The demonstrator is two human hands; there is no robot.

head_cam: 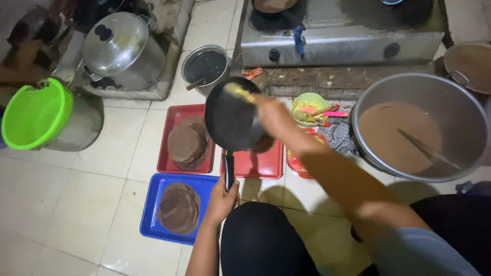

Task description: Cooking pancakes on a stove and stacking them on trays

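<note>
My left hand (221, 197) grips the black handle of a dark frying pan (232, 120), held tilted above the red trays. My right hand (273, 115) reaches over the pan's rim and holds a small brush or spatula (236, 92) with a pale tip against the pan's upper edge. A stack of thin brown pancakes (188, 143) lies on the left red tray (166, 153). Another stack (178, 207) lies on the blue tray (151, 217).
A big metal pot of brown batter (399, 135) with a ladle stands at the right. A green bowl with utensils (309, 108), a small pot (205, 66), a lidded steel pot (123, 51), a green bucket (33, 115) and a gas stove (340, 36) ring the tiled floor.
</note>
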